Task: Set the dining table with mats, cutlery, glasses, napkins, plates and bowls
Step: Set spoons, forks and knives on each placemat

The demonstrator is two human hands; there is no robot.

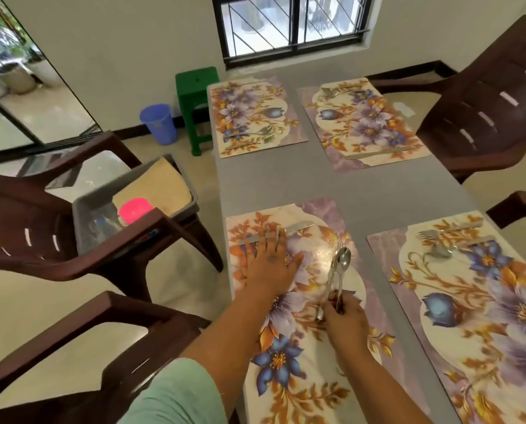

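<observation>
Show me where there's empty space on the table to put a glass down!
The widest bare patch is the grey table strip between the two far mats and the two near ones. A thinner grey lane runs between the near left mat and near right mat. The near left mat is crowded: left hand on the knife, right hand gripping a spoon and fork.

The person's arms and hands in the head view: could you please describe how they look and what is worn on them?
The left hand and right hand are bare, with no gloves. No rings or watch are visible. Both forearms are uncovered. A pale green short sleeve covers the left upper arm; the right arm's sleeve is out of view.
</observation>
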